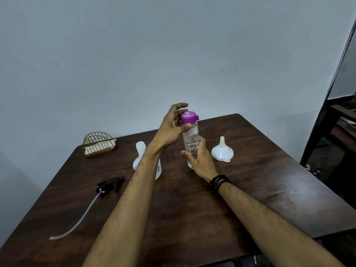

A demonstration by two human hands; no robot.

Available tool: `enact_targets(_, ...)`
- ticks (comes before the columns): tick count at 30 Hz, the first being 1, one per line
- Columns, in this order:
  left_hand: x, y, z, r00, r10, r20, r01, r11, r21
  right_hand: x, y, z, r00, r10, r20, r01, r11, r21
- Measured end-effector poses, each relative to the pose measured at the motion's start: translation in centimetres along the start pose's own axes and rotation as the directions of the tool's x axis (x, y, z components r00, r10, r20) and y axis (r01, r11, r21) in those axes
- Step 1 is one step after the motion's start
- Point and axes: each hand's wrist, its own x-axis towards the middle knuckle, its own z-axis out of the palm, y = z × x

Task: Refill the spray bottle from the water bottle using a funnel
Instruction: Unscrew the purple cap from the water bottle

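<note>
A clear water bottle (190, 139) with a purple cap (189, 117) stands upright mid-table. My left hand (173, 126) is at its top, thumb pressed just under the cap and fingers curled round the cap's far side. My right hand (201, 158) is spread beside the bottle's lower body, thumb across the front, fingers to the right, not clearly gripping. The white spray bottle (140, 149) stands uncapped to the left, partly hidden by my left forearm. Its black spray head (110, 185) with a long tube lies on the table at the left. A white funnel (222, 151) rests upside down to the right.
A gold wire holder (99, 144) with napkins sits at the table's (173, 209) back left corner. A wet smear shows on the right side of the tabletop. Dark furniture stands beyond the table's right edge, and a wall rises behind.
</note>
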Motion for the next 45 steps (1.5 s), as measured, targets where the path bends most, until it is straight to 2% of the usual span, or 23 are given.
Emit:
enact_targets(4, 0.3, 0.1, 0.9, 0.961, -0.009, -0.275, 0.059, 0.983, 0.175, 0.0, 0.0, 0.1, 1.0, 0.001, 0.006, -0.001, 1.0, -0.007)
enact_targets(6, 0.6, 0.2, 1.5, 0.975, -0.024, -0.22, 0.066, 0.981, 0.184, 0.0, 0.0, 0.0, 1.0, -0.008, 0.002, 0.008, 1.0, 0.015)
enact_targets(9, 0.5, 0.3, 1.5, 0.999, -0.012, -0.039, 0.016, 0.993, 0.115, 0.0, 0.0, 0.0, 1.0, -0.008, 0.007, 0.008, 1.0, 0.027)
enact_targets(11, 0.3, 0.3, 1.1, 1.0, 0.0, -0.01, 0.0, 0.997, 0.078, 0.0, 0.1, -0.1, 1.0, -0.008, 0.006, 0.008, 1.0, 0.029)
enact_targets(15, 0.4, 0.2, 0.5, 0.966, -0.037, -0.257, 0.072, 0.989, 0.128, 0.0, 0.1, -0.1, 1.0, -0.006, 0.011, 0.006, 1.0, 0.019)
enact_targets(17, 0.7, 0.3, 0.6, 0.951, -0.036, -0.306, 0.094, 0.98, 0.177, 0.0, 0.2, 0.0, 1.0, -0.001, 0.012, 0.001, 1.0, 0.024)
enact_targets(19, 1.1, 0.5, 1.0, 0.97, -0.017, -0.243, 0.071, 0.974, 0.214, 0.1, 0.1, 0.0, 1.0, 0.004, 0.015, -0.004, 1.0, 0.018)
enact_targets(23, 1.0, 1.0, 1.3, 0.999, -0.033, 0.015, 0.029, 0.973, 0.229, 0.0, 0.1, -0.1, 1.0, 0.003, 0.023, -0.003, 1.0, 0.023)
enact_targets(25, 0.5, 0.9, 0.9, 0.998, -0.023, 0.057, 0.008, 0.97, 0.242, 0.1, 0.2, -0.1, 1.0, 0.0, 0.022, -0.001, 1.0, 0.03)
enact_targets(27, 0.0, 0.7, 0.5, 0.999, -0.023, -0.029, 0.029, 0.976, 0.217, 0.1, 0.2, -0.1, 1.0, -0.001, 0.024, 0.0, 1.0, 0.023)
enact_targets(30, 0.1, 0.4, 0.2, 0.963, -0.03, -0.267, 0.1, 0.962, 0.253, 0.2, 0.1, 0.0, 1.0, 0.008, 0.026, -0.009, 1.0, 0.013)
enact_targets(31, 0.3, 0.4, 0.4, 0.956, -0.023, -0.291, 0.106, 0.956, 0.274, 0.1, 0.1, -0.1, 1.0, 0.008, 0.025, -0.009, 1.0, 0.016)
enact_targets(36, 1.3, 0.3, 1.9, 0.994, 0.018, -0.11, 0.019, 0.947, 0.322, 0.0, 0.0, -0.2, 1.0, 0.002, 0.022, -0.003, 0.998, 0.057)
enact_targets(41, 1.3, 0.1, 2.3, 0.963, 0.128, -0.237, -0.011, 0.899, 0.438, -0.1, 0.2, -0.2, 1.0, -0.023, 0.019, 0.022, 0.998, 0.057)
enact_targets(45, 1.2, 0.8, 3.1, 0.918, 0.14, -0.372, 0.087, 0.842, 0.532, -0.2, 0.1, -0.3, 0.999, -0.043, 0.033, 0.042, 0.998, 0.052)
